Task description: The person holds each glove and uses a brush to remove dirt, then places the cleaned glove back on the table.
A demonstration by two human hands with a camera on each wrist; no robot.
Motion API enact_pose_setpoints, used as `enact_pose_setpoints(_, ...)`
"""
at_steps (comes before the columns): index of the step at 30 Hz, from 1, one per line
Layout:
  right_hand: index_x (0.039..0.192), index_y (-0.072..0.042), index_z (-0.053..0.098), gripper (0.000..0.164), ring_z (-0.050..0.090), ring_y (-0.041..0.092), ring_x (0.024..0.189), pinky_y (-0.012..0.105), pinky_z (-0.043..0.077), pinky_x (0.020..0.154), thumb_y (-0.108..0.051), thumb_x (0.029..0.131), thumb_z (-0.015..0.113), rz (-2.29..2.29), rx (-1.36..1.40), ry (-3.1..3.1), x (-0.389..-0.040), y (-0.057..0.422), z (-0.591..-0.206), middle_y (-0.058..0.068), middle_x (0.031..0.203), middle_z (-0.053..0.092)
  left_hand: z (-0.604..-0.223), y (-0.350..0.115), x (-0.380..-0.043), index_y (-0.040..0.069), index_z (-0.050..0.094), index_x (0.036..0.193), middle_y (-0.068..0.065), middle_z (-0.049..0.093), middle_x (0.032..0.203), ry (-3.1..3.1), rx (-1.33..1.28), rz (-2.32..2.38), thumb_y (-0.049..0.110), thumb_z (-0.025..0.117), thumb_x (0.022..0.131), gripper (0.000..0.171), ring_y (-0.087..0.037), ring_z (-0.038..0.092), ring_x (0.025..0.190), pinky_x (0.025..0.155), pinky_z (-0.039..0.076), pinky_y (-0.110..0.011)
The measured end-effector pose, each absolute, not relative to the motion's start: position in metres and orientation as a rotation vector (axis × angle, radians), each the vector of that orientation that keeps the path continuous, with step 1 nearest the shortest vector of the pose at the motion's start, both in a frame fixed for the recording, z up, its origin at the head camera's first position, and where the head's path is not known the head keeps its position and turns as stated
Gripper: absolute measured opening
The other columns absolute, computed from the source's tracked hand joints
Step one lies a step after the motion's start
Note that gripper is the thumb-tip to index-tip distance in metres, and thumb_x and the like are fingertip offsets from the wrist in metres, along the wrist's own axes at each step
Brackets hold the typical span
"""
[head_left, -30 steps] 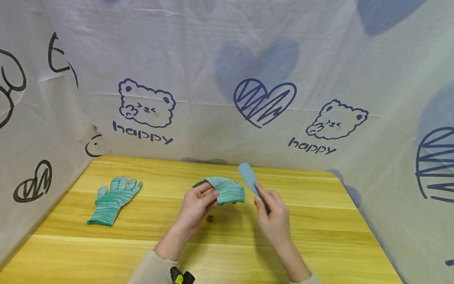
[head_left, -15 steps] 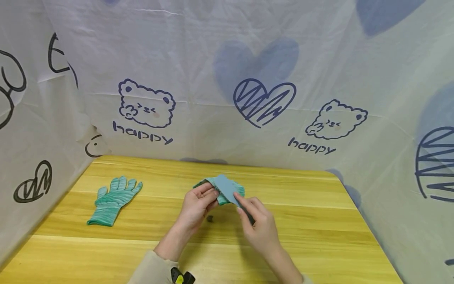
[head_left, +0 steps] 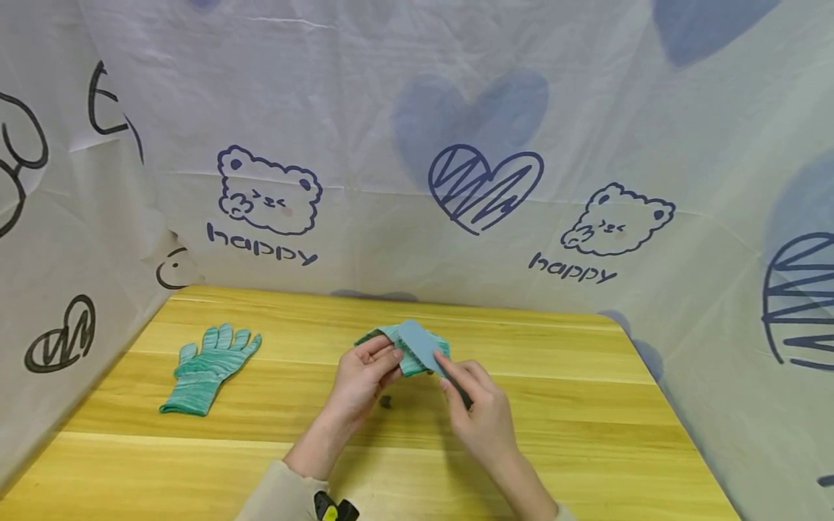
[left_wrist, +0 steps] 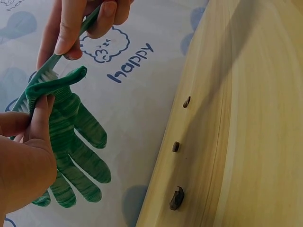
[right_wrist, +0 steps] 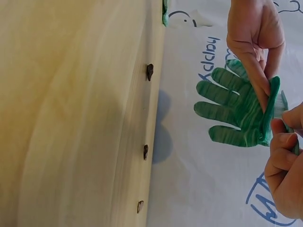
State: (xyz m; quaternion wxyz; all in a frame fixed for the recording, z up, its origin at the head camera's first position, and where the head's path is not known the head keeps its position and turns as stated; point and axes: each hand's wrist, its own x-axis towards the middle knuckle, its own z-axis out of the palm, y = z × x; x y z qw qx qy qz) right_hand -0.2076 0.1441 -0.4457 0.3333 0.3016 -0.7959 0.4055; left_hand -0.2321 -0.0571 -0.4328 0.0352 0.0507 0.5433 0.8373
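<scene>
My left hand (head_left: 358,380) pinches a green streaked knit glove (left_wrist: 61,130) near its cuff, holding it above the table. In both wrist views its fingers hang down, spread. My right hand (head_left: 481,412) grips the handle of a blue-green brush (head_left: 420,346), with the index finger laid along its back. The brush head overlaps the glove in the head view. White bristles (left_wrist: 47,75) face the cuff in the left wrist view, right against the fabric. The head view hides most of the glove's fingers behind the brush and cuff.
A matching green glove (head_left: 208,373) lies flat on the left of the wooden table (head_left: 586,434). Several small dark bits (left_wrist: 176,198) lie on the tabletop beneath the hands. A white printed cloth (head_left: 391,239) hangs behind the table and along its sides.
The brush and right hand have moved left from beside the glove to over it, then shifted slightly back to the right. The left hand and held glove stay in place.
</scene>
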Motion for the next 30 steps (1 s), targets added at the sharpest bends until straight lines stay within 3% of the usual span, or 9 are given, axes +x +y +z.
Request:
enact_pose_setpoints(5, 0.132, -0.005, 0.071, 0.046, 0.055, 0.007, 0.069, 0.018, 0.047, 0.053, 0.009, 0.089, 0.075, 1.046, 0.777, -2.067, -0.2089, 0.146, -0.4456, 0.007, 0.099, 0.069, -0.4328, -0.0568, -0.2311, -0.018, 0.041, 0.148, -0.036, 0.05, 0.144, 1.678, 0.177, 2.574, -0.009, 0.053, 0.102, 0.048, -0.015, 0.068, 0.114, 0.086, 0.058, -0.02)
enact_pose_setpoints(15, 0.132, -0.006, 0.072, 0.044, 0.051, 0.005, 0.066, 0.013, 0.042, 0.052, 0.008, 0.09, 0.075, 1.041, 0.745, -2.068, -0.2096, 0.1477, -0.4481, 0.007, 0.098, 0.069, -0.431, -0.056, -0.2302, -0.018, 0.042, 0.147, -0.036, 0.051, 0.144, 1.664, 0.171, 2.587, -0.01, 0.054, 0.102, 0.047, -0.022, 0.065, 0.121, 0.089, 0.058, -0.021)
enact_pose_setpoints(30, 0.131, -0.003, 0.072, 0.041, 0.051, 0.006, 0.064, 0.013, 0.041, 0.051, 0.007, 0.091, 0.074, 1.04, 0.715, -2.05, -0.2138, 0.1502, -0.4506, 0.01, 0.096, 0.069, -0.4317, -0.055, -0.2312, -0.019, 0.044, 0.145, -0.037, 0.052, 0.142, 1.641, 0.154, 2.612, -0.013, 0.052, 0.101, 0.046, -0.019, 0.067, 0.114, 0.088, 0.059, -0.023)
